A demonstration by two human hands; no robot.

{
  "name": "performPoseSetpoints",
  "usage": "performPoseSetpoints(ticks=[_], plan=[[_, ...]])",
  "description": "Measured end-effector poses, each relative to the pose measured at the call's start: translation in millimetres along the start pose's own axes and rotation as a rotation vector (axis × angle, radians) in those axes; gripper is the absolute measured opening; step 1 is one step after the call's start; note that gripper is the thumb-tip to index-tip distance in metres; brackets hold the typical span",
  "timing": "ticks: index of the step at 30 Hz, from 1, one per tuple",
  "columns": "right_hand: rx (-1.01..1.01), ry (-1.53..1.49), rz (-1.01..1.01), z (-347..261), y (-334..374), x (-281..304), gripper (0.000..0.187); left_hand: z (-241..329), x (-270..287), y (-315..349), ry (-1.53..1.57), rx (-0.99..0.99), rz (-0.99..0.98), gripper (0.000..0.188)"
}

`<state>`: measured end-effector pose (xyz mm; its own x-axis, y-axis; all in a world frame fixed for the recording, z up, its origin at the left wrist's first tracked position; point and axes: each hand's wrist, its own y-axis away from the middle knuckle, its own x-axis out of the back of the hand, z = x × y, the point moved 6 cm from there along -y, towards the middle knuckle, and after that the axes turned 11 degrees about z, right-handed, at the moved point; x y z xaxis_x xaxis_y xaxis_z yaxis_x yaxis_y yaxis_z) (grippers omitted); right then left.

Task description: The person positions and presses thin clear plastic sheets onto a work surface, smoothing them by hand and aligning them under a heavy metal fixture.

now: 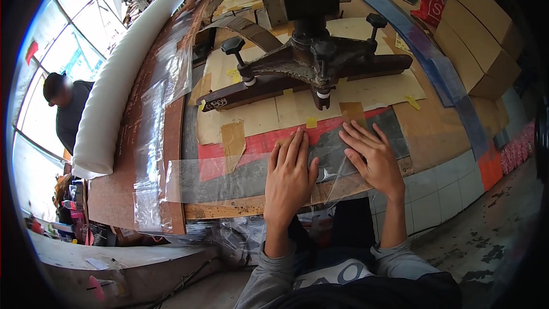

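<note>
My left hand [290, 174] lies palm down with its fingers stretched forward, resting on a clear plastic sheet [186, 180]. Its fingertips reach a red strip [254, 146] under the press. To its right, my right hand [374, 160] is also flat, fingers spread, over the dark grey board [392, 131] near the sheet's creased right end. Neither hand grips anything that I can see. Brown tape pieces [233, 143] and a small yellow tape [311, 122] bridge the red strip and the cream card [377, 91] behind it.
A black cast press head [311, 63] with a long bar stands over the card. On the left lie a white foam roll [117, 86] and clear plastic film [150, 154]. Blue plastic strips [426, 60] and a cardboard box [472, 40] flank the right. Another person [71, 106] is at far left.
</note>
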<state>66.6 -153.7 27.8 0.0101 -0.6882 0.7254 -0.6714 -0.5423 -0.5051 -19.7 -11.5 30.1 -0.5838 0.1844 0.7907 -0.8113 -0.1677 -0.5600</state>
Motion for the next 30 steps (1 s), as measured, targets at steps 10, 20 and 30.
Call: performPoseSetpoints(ticks=[10, 20, 30], plan=[[0.01, -0.002, -0.002, -0.5, 0.1, 0.2, 0.035, -15.4, 18.1, 10.0, 0.005, 0.074, 0.074, 0.043], [0.014, -0.023, -0.004, 0.1, 0.0, 1.4, 0.036, -152.1, 99.6, 77.2, -0.674, 0.709, 0.193, 0.056], [-0.02, -0.138, 0.059, 0.0, -1.5, 4.8, 0.027, -192.5, 120.6, 90.0, -0.752, 0.84, 0.197, 0.05]])
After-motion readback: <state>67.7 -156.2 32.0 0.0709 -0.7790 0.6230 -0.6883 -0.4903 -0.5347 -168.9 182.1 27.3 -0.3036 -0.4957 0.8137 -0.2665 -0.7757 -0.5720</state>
